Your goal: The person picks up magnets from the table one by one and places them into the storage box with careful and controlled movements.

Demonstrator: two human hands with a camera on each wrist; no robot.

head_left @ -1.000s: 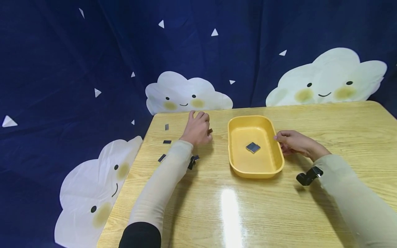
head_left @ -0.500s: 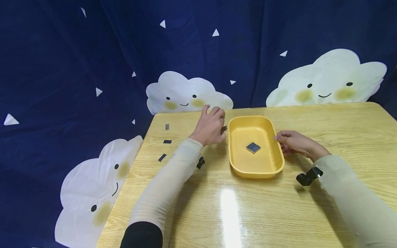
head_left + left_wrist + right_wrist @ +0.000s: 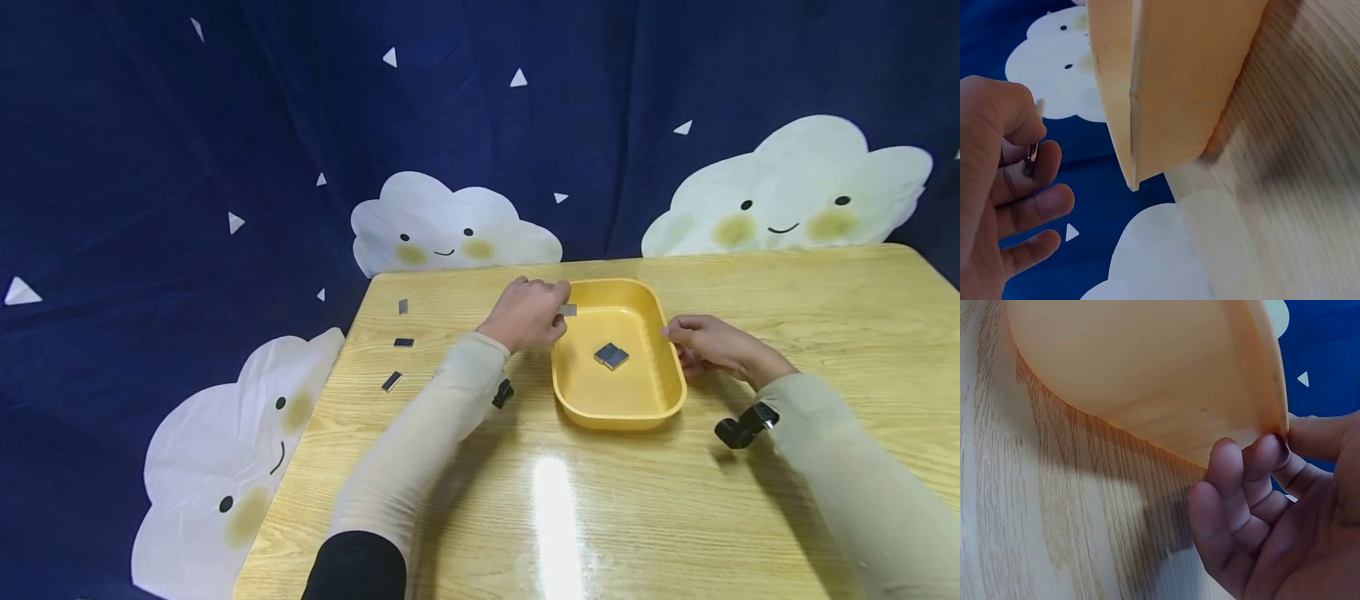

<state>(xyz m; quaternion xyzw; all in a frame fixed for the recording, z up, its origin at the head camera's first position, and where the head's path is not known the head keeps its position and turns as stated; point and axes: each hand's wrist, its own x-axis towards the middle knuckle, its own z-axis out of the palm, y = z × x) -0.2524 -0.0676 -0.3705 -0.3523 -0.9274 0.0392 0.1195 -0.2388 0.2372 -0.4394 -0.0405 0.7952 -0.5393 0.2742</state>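
Note:
My left hand (image 3: 527,314) pinches a small flat rectangular metallic piece (image 3: 567,310) between thumb and fingers, over the left rim of a yellow plastic tray (image 3: 615,423). In the left wrist view the piece (image 3: 1033,153) shows edge-on, with the other fingers loosely bent beside it. My right hand (image 3: 716,346) grips the tray's right rim; the right wrist view has the thumb on one side of the wall (image 3: 1166,375) and fingertips on the other. Inside the tray, dark flat pieces (image 3: 611,356) lie together on the floor.
Three similar small pieces lie apart on the wooden table's left side: one at the back (image 3: 403,307), one in the middle (image 3: 403,342), one nearer (image 3: 392,382). A dark blue curtain (image 3: 465,100) with white clouds hangs behind the table and along its left.
My left hand has moved right with the metallic piece, from the table left of the tray to over its left rim. The right hand and tray have stayed in place.

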